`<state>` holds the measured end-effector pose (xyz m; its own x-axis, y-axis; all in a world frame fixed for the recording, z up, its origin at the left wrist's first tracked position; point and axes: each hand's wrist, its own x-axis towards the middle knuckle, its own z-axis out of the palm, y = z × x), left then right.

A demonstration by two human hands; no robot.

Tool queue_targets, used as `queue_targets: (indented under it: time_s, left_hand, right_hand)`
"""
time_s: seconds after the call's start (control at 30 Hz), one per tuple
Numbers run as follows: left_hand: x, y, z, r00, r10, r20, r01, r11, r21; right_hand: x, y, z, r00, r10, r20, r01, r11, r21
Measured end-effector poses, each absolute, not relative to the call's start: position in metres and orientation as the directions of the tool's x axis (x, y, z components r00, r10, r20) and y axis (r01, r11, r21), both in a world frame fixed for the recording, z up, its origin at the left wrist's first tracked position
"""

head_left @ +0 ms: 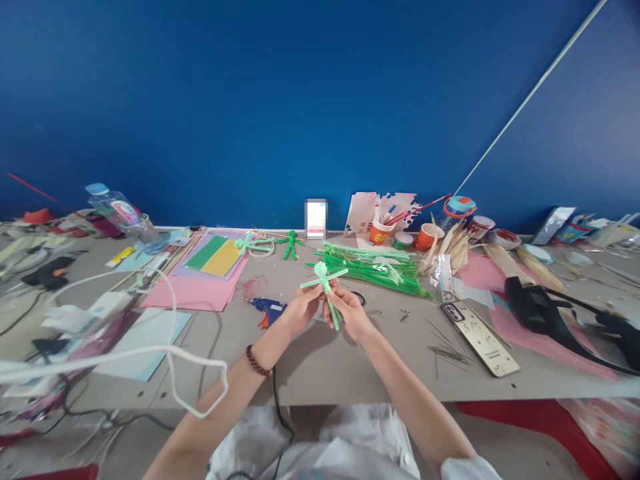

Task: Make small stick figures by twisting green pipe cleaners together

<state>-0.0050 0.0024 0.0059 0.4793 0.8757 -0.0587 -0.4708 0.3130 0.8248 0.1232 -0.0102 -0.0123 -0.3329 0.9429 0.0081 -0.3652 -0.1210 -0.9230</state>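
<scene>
Left hand [303,312] and right hand [351,315] pinch a green figure [321,271] between their fingers [314,293], above the tabletop [330,373]

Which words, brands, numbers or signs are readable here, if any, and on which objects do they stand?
No text reads with certainty.
Bottle label: lettering, blurred.
Orange paper cup: yellow markings, too small.
Phone case: dark print, too small.
Upright screen: blurred, unreadable.
</scene>
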Motion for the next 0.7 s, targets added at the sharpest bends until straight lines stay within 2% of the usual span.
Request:
queue_targets:
  time_s: [0.4,0.57,0.7]
  left_hand:
    - [-0.006,0.003,-0.004,0.507,0.862,-0.001,-0.497,0.293,0.817]
    - [-0.006,0.003,-0.006,0.456,0.89,-0.018,-0.526,0.286,0.801]
    - [-0.006,0.004,-0.003,0.506,0.862,-0.03,-0.499,0.321,0.805]
  right_hand:
    - [0.12,-0.01,-0.019,-0.326,0.944,0.054,-0.359,-0.071,-0.93]
    - [0.119,-0.011,-0.018,-0.33,0.943,0.049,-0.356,-0.076,-0.931]
    - [0.12,-0.012,-0.017,-0.327,0.944,0.053,-0.377,-0.079,-0.923]
